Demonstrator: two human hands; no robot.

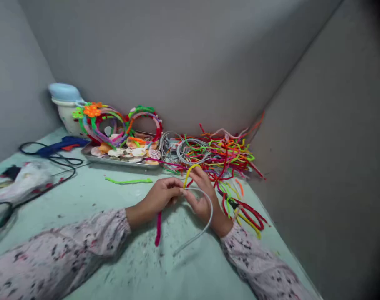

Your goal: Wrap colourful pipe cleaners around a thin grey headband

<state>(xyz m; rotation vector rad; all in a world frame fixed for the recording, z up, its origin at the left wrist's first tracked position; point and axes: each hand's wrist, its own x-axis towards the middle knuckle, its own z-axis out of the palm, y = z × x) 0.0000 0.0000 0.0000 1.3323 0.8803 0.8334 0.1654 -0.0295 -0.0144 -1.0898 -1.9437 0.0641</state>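
Near the middle of the table, my left hand (163, 195) is closed, its thumb and fingertips pinching the end of a thin grey headband (211, 214). The band curves round to the right and its free end hangs low over the table. My right hand (205, 200) is closed beside it, fingertips on a yellow pipe cleaner (188, 174) that bends up from the pinch point. Below my left hand sticks out a magenta pipe cleaner (158, 229); its upper part is hidden by the fingers.
A metal tray (124, 163) of shells carries decorated headbands (110, 125). Right of it lie a coil of bare headbands (192, 152) and a pile of pipe cleaners (230, 152). Scissors (232, 203), a green pipe cleaner (129, 181), a black cable (69, 168) and a lidded container (69, 110) are around.
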